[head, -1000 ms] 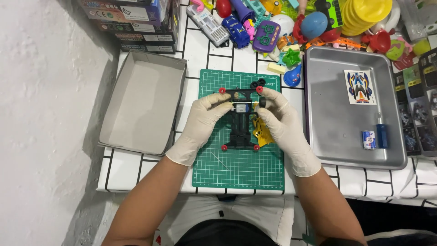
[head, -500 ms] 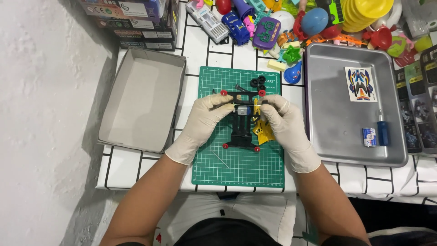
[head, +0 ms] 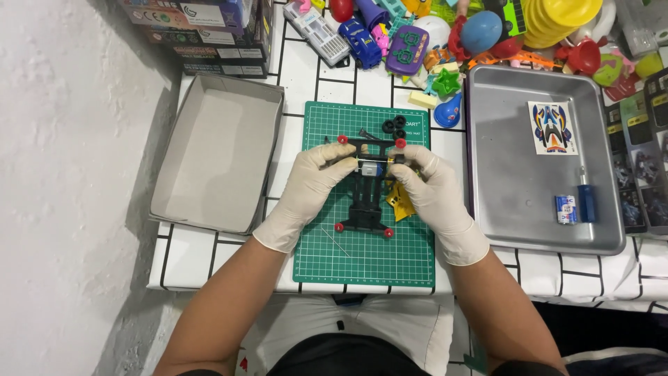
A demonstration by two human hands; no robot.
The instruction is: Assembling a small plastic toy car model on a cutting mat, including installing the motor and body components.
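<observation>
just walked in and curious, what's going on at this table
A person in white gloves is working on a small black toy car frame with red rollers, which lies on a green cutting mat. The left hand and right hand both pinch at a small silver motor near the frame's far end. An open grey box sits to the left, and a metal tray with a sticker sheet sits to the right.

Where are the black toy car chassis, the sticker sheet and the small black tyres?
Chassis (head: 367, 202): head view, its bare black middle between the hands.
Sticker sheet (head: 552, 127): head view, centre of the sheet in the metal tray.
Tyres (head: 395, 126): head view, middle of the cluster on the green mat.
</observation>
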